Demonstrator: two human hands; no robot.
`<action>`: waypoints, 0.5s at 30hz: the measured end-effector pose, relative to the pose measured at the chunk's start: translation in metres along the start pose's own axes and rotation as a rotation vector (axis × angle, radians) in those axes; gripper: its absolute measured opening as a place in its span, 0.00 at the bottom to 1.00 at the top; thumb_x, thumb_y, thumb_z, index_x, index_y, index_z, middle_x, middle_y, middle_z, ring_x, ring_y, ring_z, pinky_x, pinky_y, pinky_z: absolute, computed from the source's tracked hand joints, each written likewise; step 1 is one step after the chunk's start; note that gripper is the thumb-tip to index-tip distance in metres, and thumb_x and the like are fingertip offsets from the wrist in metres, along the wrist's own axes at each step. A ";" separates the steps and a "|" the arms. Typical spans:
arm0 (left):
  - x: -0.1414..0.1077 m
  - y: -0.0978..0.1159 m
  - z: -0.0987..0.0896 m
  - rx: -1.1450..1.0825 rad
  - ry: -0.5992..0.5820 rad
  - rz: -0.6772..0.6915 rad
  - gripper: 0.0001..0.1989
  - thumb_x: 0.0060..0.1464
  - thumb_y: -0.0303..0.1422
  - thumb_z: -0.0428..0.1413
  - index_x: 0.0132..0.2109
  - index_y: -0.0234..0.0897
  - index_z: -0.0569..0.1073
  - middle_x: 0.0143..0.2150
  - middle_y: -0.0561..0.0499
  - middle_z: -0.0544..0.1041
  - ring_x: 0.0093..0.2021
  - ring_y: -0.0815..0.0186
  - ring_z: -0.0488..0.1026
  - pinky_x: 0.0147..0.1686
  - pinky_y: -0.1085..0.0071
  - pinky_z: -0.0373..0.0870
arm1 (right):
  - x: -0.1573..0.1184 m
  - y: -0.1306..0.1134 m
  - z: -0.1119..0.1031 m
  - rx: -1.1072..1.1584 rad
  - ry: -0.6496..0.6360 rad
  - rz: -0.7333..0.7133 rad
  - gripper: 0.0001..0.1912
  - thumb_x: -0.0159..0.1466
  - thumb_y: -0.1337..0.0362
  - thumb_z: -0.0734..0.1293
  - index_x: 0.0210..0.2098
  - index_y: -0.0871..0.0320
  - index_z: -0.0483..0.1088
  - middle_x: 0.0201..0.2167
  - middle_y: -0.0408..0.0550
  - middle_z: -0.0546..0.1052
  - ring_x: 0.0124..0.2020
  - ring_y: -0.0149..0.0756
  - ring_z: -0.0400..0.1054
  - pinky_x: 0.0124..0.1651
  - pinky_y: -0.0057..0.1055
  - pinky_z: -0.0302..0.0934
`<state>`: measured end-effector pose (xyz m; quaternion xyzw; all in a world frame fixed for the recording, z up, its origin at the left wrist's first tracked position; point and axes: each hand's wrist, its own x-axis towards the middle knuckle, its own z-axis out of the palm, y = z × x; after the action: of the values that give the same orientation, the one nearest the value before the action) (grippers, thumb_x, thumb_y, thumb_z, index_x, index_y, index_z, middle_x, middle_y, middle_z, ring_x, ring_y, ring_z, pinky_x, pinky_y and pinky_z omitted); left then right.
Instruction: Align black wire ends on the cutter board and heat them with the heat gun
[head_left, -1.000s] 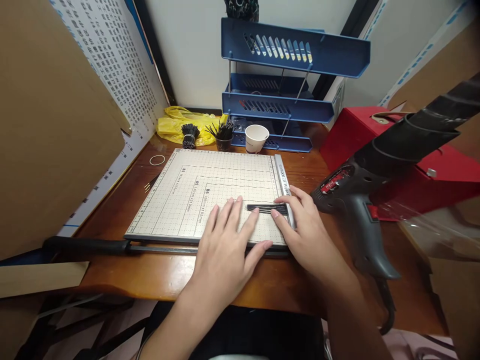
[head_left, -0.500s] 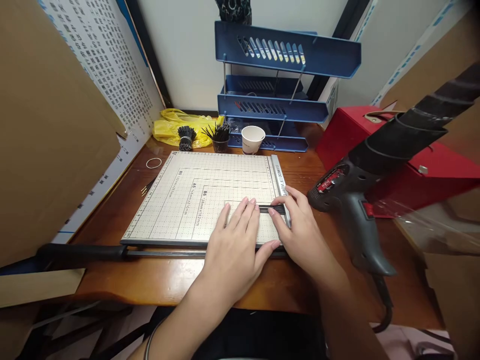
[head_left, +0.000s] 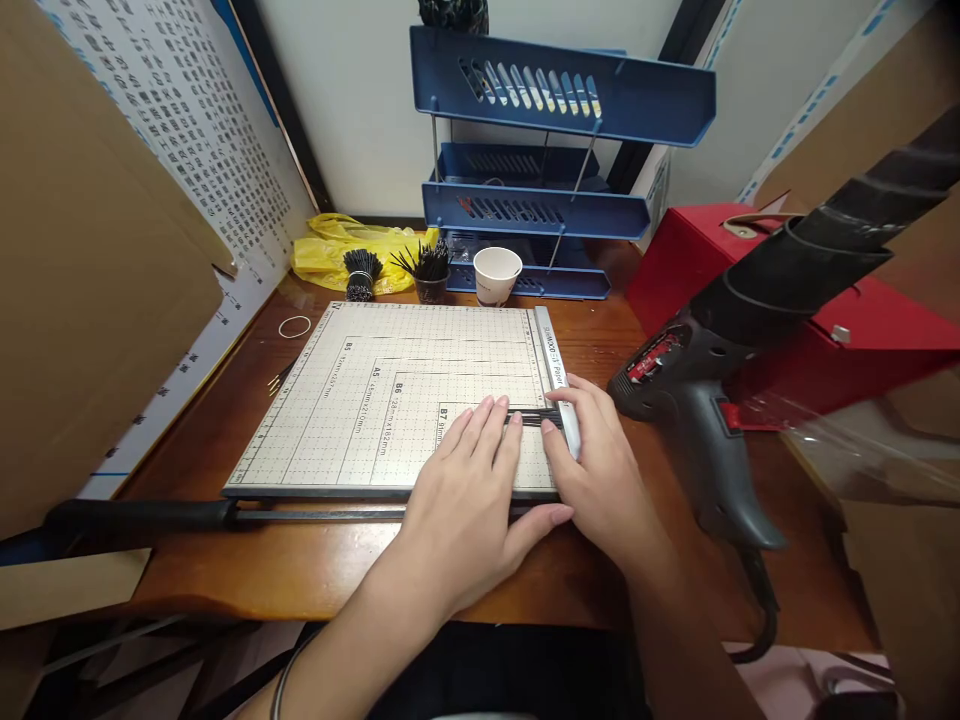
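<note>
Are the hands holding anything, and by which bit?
The right hand's thumb and forefinger flank the right end of the thin black strands; whether they pinch can't be told. The left hand's fingers cover their left end.

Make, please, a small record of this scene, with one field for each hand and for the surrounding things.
Left hand: spread palm down over the gridded paper cutter, fingertips at the thin black strips
Right hand: thumb and fingers around the strips' right end, beside the rail; grip firmness unclear
Cutter handle: low, at the front left
Behind cutter: yellow bag, banded black bundle, white cup, blue tray rack
Right side: heat gun, red box
</note>
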<state>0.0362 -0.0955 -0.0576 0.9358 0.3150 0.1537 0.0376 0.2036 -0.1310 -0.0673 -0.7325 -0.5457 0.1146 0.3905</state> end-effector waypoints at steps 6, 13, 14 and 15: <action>0.001 -0.007 -0.007 0.006 -0.058 0.006 0.39 0.70 0.57 0.40 0.71 0.28 0.64 0.74 0.41 0.61 0.75 0.43 0.53 0.71 0.44 0.57 | 0.001 -0.002 0.001 -0.020 0.034 0.073 0.15 0.71 0.55 0.57 0.49 0.52 0.69 0.64 0.53 0.68 0.64 0.51 0.64 0.65 0.57 0.58; 0.001 0.004 -0.002 0.042 -0.050 -0.007 0.48 0.66 0.62 0.38 0.71 0.21 0.62 0.74 0.30 0.58 0.75 0.37 0.49 0.70 0.41 0.56 | 0.001 -0.004 0.002 -0.062 0.012 0.094 0.12 0.69 0.58 0.57 0.46 0.52 0.70 0.62 0.53 0.69 0.62 0.53 0.65 0.62 0.58 0.59; 0.001 0.005 -0.002 0.039 -0.054 -0.007 0.48 0.66 0.62 0.38 0.71 0.21 0.61 0.74 0.30 0.58 0.75 0.37 0.49 0.70 0.41 0.56 | 0.001 -0.004 0.002 -0.064 0.007 0.091 0.12 0.69 0.59 0.57 0.45 0.52 0.70 0.62 0.53 0.70 0.62 0.53 0.66 0.62 0.58 0.59; 0.001 0.005 -0.002 0.035 -0.056 -0.006 0.48 0.66 0.62 0.38 0.71 0.21 0.61 0.74 0.30 0.58 0.75 0.37 0.49 0.70 0.42 0.56 | 0.001 -0.003 0.002 -0.066 0.001 0.088 0.11 0.69 0.59 0.57 0.44 0.52 0.69 0.62 0.53 0.70 0.63 0.53 0.65 0.63 0.58 0.59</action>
<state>0.0394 -0.0990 -0.0550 0.9392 0.3195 0.1218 0.0307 0.2005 -0.1286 -0.0658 -0.7683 -0.5162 0.1132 0.3611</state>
